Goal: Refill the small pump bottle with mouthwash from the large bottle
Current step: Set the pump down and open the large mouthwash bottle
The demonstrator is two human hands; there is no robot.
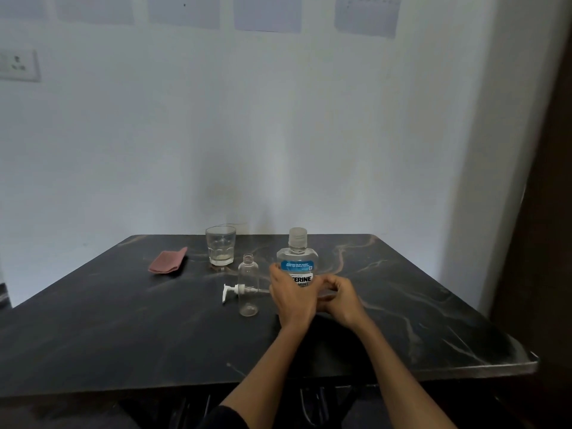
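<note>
The large mouthwash bottle [297,261] stands upright at the table's centre, clear with a blue and white label, its cap on. My left hand [291,297] is wrapped around its lower body. My right hand [340,300] hovers just right of the bottle with fingers curled, holding nothing that I can see. The small clear bottle [248,286] stands upright and uncapped to the left of my left hand. Its white pump head [236,291] lies on the table behind it, nozzle pointing left.
A drinking glass [220,245] stands near the table's back edge. A folded reddish cloth [168,261] lies to the glass's left. The dark marbled table [418,305] ends at a white wall behind.
</note>
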